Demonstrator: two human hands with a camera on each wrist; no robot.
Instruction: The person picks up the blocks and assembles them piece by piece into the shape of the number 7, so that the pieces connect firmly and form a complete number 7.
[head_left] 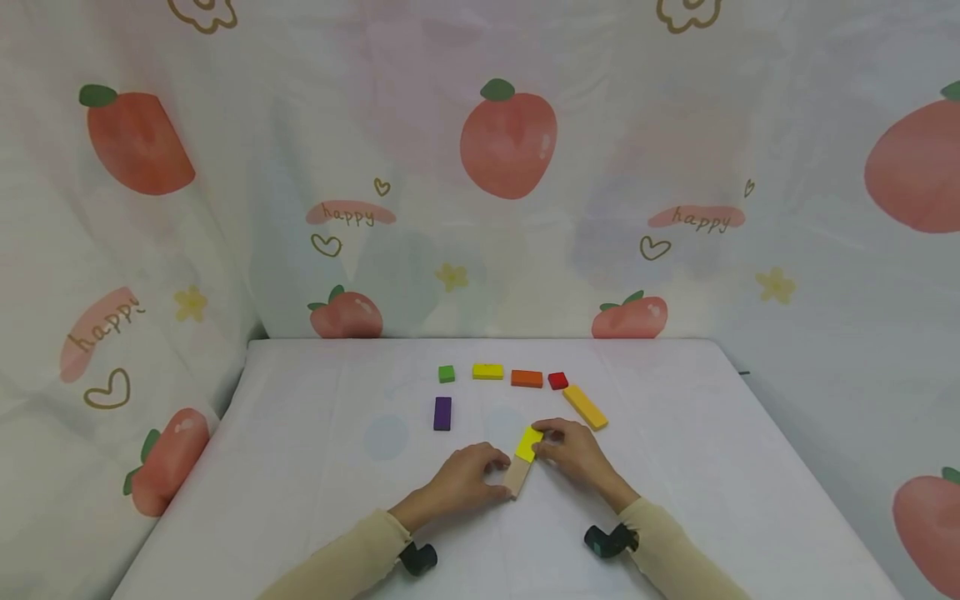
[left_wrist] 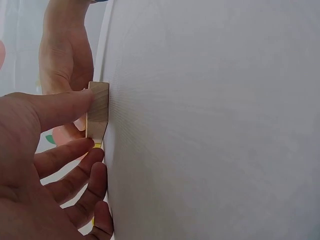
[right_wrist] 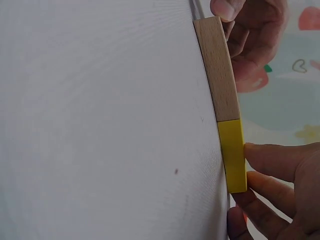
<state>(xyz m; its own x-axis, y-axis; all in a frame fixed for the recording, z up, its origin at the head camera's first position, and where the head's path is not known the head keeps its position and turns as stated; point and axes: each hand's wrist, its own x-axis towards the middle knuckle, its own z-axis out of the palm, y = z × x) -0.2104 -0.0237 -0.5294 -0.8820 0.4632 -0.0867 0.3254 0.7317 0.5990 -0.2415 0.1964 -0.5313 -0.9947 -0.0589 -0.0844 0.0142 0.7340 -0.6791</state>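
A plain wooden block (head_left: 516, 477) and a bright yellow block (head_left: 528, 444) lie end to end on the white table, in a slanting line. My left hand (head_left: 465, 482) pinches the wooden block between thumb and index finger, the other fingers loosely bent in the left wrist view. On the far end, my right hand (head_left: 576, 454) holds the yellow block (right_wrist: 232, 156) with thumb and fingertips. Seen from the right wrist, the end of the wooden block (right_wrist: 217, 70) meets the yellow one with no visible gap.
Behind the hands, an arc of blocks lies on the table (head_left: 300, 467): purple (head_left: 442, 413), green (head_left: 446, 374), yellow (head_left: 487, 372), orange (head_left: 527, 379), red (head_left: 558, 381) and a long yellow-orange one (head_left: 585, 407). A fruit-printed curtain (head_left: 510, 267) stands behind the table.
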